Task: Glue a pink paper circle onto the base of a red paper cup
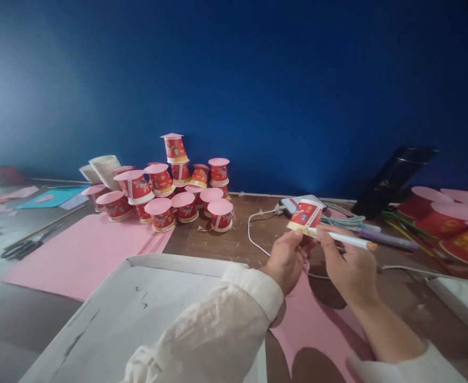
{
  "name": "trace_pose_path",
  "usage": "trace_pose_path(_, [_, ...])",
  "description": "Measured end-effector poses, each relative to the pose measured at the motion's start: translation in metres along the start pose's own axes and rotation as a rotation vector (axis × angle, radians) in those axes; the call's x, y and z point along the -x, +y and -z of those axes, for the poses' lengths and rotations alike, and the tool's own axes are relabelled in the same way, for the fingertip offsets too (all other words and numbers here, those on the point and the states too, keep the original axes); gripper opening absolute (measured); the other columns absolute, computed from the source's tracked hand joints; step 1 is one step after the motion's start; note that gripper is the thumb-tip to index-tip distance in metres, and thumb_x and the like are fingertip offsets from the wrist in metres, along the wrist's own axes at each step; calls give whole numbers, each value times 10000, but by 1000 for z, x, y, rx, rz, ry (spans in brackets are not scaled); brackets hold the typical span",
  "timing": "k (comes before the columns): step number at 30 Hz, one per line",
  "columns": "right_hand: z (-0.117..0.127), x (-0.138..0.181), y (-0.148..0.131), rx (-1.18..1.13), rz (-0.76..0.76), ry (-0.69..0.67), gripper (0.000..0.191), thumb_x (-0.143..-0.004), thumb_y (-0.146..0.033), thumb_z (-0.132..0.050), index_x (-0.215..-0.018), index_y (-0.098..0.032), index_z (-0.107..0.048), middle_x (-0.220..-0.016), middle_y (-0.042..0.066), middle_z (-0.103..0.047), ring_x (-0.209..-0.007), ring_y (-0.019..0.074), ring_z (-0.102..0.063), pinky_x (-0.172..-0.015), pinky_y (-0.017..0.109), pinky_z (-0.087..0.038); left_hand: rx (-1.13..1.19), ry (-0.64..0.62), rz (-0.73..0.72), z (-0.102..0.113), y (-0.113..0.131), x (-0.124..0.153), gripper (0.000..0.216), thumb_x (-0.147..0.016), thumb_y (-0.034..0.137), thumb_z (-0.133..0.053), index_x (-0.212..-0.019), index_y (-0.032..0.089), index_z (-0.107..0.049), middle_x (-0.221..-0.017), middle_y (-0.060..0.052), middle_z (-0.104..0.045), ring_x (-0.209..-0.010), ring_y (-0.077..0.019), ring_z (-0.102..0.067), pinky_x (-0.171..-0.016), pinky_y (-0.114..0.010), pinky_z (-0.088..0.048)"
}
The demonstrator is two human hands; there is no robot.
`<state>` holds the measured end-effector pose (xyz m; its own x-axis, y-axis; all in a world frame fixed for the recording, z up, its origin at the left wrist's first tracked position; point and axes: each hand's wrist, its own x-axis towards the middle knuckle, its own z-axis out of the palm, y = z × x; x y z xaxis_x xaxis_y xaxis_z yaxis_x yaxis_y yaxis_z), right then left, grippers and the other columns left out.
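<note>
My left hand (286, 259) is closed round a small red paper cup (305, 215), held tilted above the brown table. My right hand (347, 263) pinches a white pen (347, 240) whose tip touches the cup's rim. Under both hands lies a pink paper sheet (317, 319) with round holes cut out of it. My white sleeves cover both forearms.
Several red cups capped with pink discs (165, 186) are piled at the back. A large pink sheet (82, 255), scissors (26, 246), a white tray (138, 314), a phone with cables (297, 202), a dark stand (393, 181) and more red cups (449, 218) surround the hands.
</note>
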<state>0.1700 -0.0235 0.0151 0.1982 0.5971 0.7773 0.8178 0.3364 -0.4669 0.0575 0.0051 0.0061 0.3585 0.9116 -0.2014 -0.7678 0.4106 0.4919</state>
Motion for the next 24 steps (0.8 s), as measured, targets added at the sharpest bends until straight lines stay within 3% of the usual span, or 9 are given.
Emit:
trace_pose_path(10, [-1, -1, 2, -22, 73, -36, 277, -1004, -442, -571, -974, -235, -751, -942, 69, -802, -901, 239, -763, -877, 368, -586, 6, 12, -10, -2, 1, 1, 79, -833, 202, -762, -806, 145, -715, -782, -46, -680, -720, -134, -647, -711, -231, -517])
trace_pose_path(16, [0, 2, 2, 66, 23, 71, 292, -1019, -446, -549, -977, -226, -737, -974, 95, -801, -960, 253, -757, -896, 371, -566, 79, 37, -6, -2, 1, -4, 60, -864, 156, -704, -816, 128, -728, -839, -63, -721, -745, -128, -668, -862, -261, -536])
trace_pose_path(24, [-4, 3, 2, 80, 96, 58, 285, -1027, -426, -546, -970, -220, -733, -953, 91, -801, -907, 247, -763, -853, 365, -576, 71, 31, 19, -3, 3, -2, 45, -882, 159, -696, -853, 132, -718, -893, -82, -741, -828, -159, -704, -841, -262, -558])
